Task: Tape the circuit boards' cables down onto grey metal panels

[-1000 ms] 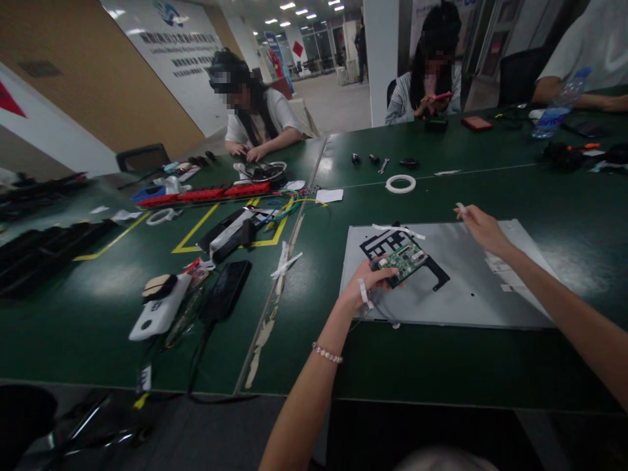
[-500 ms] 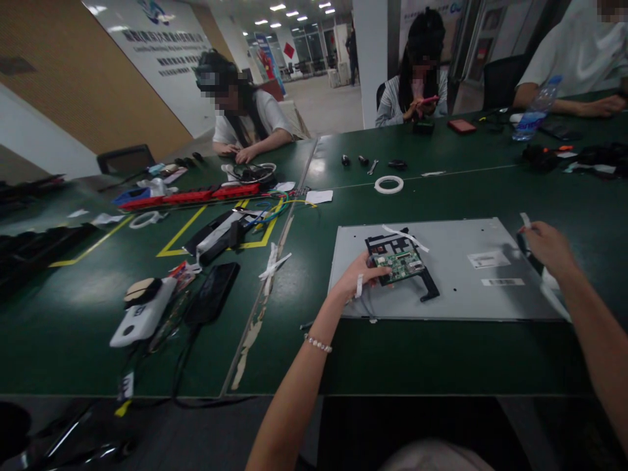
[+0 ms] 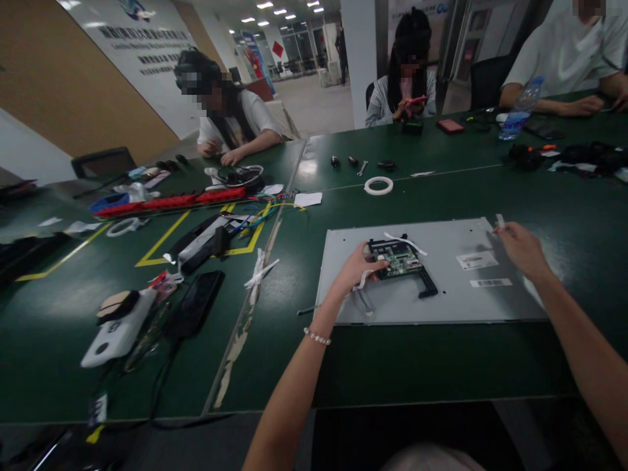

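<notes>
While both hands work: the person leans over the green bench (image 3: 441, 360).
Left hand (image 3: 354, 268): its grip holds the green board (image 3: 398, 257), which sits on the grey panel (image 3: 441, 294).
Right hand (image 3: 521, 248): it pinches a small white strip (image 3: 500, 221).
Good way: hold the board steady and keep the strip flat.
Containers: a water bottle (image 3: 521, 108) stands far off; what is inside cannot be told.

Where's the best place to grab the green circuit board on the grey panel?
Probably the circuit board by its right edge, coming from the right: it lies flat on the grey panel, and the left hand already covers its left end.
</notes>
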`<state>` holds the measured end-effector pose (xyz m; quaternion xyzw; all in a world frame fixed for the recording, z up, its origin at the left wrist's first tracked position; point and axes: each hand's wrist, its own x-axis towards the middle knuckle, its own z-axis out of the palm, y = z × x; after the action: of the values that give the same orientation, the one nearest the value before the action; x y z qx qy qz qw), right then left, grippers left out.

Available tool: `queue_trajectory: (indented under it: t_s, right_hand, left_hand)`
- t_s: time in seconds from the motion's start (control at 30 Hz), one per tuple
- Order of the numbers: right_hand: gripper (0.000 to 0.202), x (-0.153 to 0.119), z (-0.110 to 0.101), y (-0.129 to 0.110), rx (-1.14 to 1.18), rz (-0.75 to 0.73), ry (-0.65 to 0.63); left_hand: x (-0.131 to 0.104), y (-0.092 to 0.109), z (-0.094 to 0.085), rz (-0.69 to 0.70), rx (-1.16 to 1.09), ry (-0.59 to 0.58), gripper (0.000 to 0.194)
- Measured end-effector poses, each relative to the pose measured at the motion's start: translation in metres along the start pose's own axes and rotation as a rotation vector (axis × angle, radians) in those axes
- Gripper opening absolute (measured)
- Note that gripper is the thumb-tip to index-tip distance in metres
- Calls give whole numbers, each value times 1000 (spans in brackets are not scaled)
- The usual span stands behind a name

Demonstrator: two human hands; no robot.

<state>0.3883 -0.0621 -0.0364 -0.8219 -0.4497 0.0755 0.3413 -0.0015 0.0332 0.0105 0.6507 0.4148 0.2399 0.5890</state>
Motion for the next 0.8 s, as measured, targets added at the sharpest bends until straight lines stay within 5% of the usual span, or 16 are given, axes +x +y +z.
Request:
queue_trajectory:
  t_s: [0.13, 0.23, 0.43, 0.8]
  right_hand:
    - [32, -1, 1, 0, 8, -43, 17]
    - [32, -3, 3, -2, 15, -88, 16]
    - [32, -5, 8, -7, 32, -196, -7]
    - [29, -4, 17, -4, 18, -294, 28]
  left_hand:
    - [-1, 1, 2, 186, 219, 119, 50]
    - [-3, 3, 2, 244, 311, 151, 58]
    - [-7, 1, -2, 259, 299, 117, 85]
    - [3, -15, -9, 345, 566, 15, 83]
